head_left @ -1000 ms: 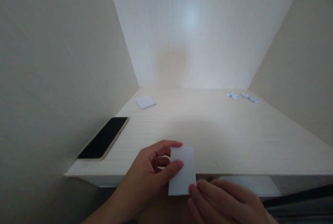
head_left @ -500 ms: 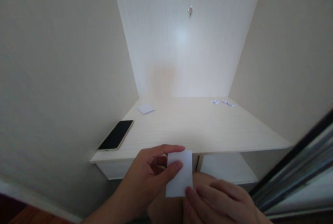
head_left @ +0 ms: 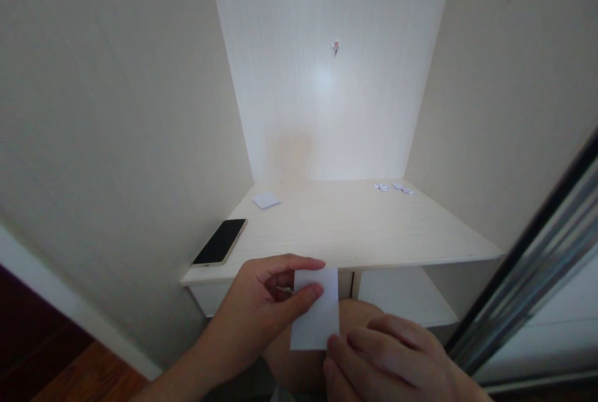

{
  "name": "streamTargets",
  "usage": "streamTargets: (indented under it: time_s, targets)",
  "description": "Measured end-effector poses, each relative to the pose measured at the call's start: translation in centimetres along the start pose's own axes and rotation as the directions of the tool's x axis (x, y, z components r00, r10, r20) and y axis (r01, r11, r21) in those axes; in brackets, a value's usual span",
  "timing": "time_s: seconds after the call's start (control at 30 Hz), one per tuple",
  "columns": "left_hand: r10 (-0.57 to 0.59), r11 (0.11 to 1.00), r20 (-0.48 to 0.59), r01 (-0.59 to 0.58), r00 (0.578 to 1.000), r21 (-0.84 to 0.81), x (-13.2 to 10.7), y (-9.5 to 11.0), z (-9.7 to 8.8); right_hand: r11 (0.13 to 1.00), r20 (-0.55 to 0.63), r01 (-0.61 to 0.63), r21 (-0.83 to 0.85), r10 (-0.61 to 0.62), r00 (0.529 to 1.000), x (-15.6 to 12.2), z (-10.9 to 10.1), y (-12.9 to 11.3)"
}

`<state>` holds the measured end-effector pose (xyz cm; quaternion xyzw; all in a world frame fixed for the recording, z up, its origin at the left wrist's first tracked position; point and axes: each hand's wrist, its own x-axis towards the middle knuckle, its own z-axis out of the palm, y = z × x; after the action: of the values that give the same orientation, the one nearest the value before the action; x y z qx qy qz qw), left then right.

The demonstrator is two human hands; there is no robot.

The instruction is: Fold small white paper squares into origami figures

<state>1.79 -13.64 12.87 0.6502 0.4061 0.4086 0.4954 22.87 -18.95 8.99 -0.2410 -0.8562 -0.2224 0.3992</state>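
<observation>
A small white paper rectangle [head_left: 320, 315] is held upright in front of the shelf edge. My left hand [head_left: 259, 315] pinches its left side between thumb and fingers. My right hand [head_left: 392, 361] sits low at the bottom, its fingertips touching the paper's lower right corner, fingers curled. A knee shows behind the paper.
A pale wooden shelf [head_left: 364, 234] fills a recess between cream walls. On it lie a black phone [head_left: 220, 242] at the left, a folded white paper [head_left: 266, 200] at the back left, and several small white scraps [head_left: 393, 187] at the back right. A sliding door frame [head_left: 527, 283] stands right.
The view has pulled back and tilted up, so the shelf looks smaller and the door frame and floor came into sight. Both hands keep the same hold on the paper.
</observation>
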Motion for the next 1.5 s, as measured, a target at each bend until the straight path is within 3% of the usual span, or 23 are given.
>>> streamTargets:
  time_s: [0.07,0.2,0.33,0.4,0.57,0.7,0.77,0.93,1.07,1.23,1.4,1.5]
  targets:
    - [0.0,0.999,-0.008,-0.001,1.0,-0.048,0.0,0.3,0.0,0.999,-0.032,-0.004,0.044,0.005,0.999,0.5,-0.5,0.0]
    - [-0.008,0.995,-0.021,0.006,1.0,-0.098,0.2,0.7,0.1,0.978,-0.122,-0.168,0.122,0.182,0.976,0.0,0.1,0.1]
    - [0.018,0.997,-0.036,-0.02,0.999,-0.079,0.2,0.4,0.3,0.962,-0.089,-0.167,0.217,0.19,0.978,-0.9,1.3,0.7]
    - [0.038,0.997,-0.05,-0.042,0.998,-0.063,0.2,0.2,0.4,0.935,-0.084,-0.224,0.276,0.255,0.963,-0.9,1.7,1.0]
    - [0.087,0.996,-0.08,-0.089,0.993,-0.015,0.3,0.3,0.6,0.786,-0.035,-0.411,0.461,0.479,0.877,0.3,1.9,0.8]
    - [0.062,0.998,-0.036,-0.062,0.997,0.021,0.8,0.2,0.6,0.523,0.011,-0.461,0.717,0.653,0.757,1.5,2.5,0.8]
    - [0.038,0.999,-0.017,-0.037,0.999,0.015,1.2,-0.1,0.6,0.435,0.025,-0.467,0.77,0.711,0.703,1.7,3.0,1.1]
    - [-0.048,0.977,0.057,0.059,0.997,-0.205,1.8,-1.0,0.6,0.301,0.053,-0.504,0.81,0.818,0.573,1.6,4.3,1.6]
    - [-0.007,0.988,0.058,0.016,0.998,-0.155,2.0,-1.4,0.4,0.255,0.047,-0.523,0.813,0.867,0.495,1.6,4.6,1.7]
    - [0.017,0.997,0.009,-0.016,1.0,-0.079,2.1,-1.3,0.3,0.238,0.039,-0.534,0.811,0.89,0.454,1.5,4.7,2.0]
    - [0.053,0.998,-0.031,-0.053,0.998,-0.013,2.1,-0.8,0.4,0.178,0.055,-0.549,0.817,0.923,0.381,1.3,4.8,2.0]
    - [0.076,0.996,-0.053,-0.073,0.996,0.06,2.3,-0.5,0.5,0.188,0.038,-0.548,0.815,0.927,0.374,1.4,4.8,2.0]
